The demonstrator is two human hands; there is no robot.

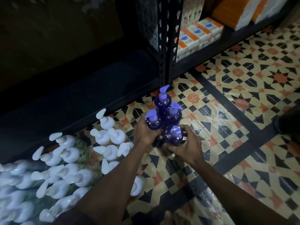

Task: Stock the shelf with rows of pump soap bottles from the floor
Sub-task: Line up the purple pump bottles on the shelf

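Observation:
Several purple pump soap bottles stand clustered on the patterned floor in front of the dark shelf. My left hand [143, 132] grips the near-left purple bottle [153, 121] round its body. My right hand [185, 144] grips the nearest purple bottle [174, 135]. Two more purple bottles [163, 99] [173, 113] stand just behind, touching the held ones. The low black shelf board [78, 98] lies dark to the left and behind.
Many white pump bottles [105, 148] crowd the floor at the left, upright and close together. A black perforated shelf post [168, 46] rises behind the purple bottles. Orange and white boxes [199, 33] fill the shelf at the right. A dark object [289, 124] sits at the right edge.

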